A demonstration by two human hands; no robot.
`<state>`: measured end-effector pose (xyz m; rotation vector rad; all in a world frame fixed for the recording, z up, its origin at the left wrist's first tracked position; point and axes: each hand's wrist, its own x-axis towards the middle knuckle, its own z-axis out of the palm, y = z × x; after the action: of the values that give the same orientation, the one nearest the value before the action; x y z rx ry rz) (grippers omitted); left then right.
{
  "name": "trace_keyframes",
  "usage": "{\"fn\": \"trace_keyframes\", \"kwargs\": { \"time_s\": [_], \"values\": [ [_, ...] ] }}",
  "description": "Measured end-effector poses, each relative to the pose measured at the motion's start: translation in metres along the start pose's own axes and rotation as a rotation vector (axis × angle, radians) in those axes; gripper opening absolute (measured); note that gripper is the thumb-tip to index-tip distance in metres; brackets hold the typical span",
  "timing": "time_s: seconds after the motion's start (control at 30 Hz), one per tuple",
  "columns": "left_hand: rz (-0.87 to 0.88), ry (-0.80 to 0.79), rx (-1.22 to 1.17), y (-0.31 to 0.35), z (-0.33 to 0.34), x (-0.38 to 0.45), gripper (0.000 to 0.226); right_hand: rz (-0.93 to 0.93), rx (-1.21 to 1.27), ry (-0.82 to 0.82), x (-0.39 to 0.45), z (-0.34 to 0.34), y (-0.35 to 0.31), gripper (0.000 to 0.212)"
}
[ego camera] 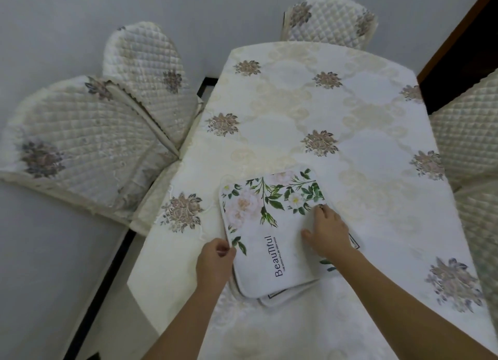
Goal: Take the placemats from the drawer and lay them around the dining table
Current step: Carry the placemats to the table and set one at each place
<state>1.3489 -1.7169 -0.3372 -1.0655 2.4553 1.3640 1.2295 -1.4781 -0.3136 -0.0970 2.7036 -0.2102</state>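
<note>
Four quilted chairs (151,85) around table (350,133)

A long tabletop (310,112) is stretching away from the viewer, wearing a cream cloth (372,155) woven with pale scrolls and scattered brown flower sprays. A small stack of placemats (258,235) is lying directly on the cloth near the viewer's end, slightly left of the middle. The top mat is showing pink blooms, green leaves and the word "Beautiful"; edges of others are peeking out below it.
</note>
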Motion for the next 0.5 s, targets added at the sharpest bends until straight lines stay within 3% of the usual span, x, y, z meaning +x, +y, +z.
{"fn": "trace_keyframes", "kwargs": {
  "time_s": [0.2,0.5],
  "values": [
    [0.065,0.009,0.198,-0.001,0.017,-0.019,0.014,0.074,0.036,0.003,0.005,0.003,0.013,0.082],
    [-0.136,0.065,-0.08,0.007,0.013,-0.008,0.033,0.079,0.167,-0.047,0.002,0.0,0.023,0.094]
  ]
}}
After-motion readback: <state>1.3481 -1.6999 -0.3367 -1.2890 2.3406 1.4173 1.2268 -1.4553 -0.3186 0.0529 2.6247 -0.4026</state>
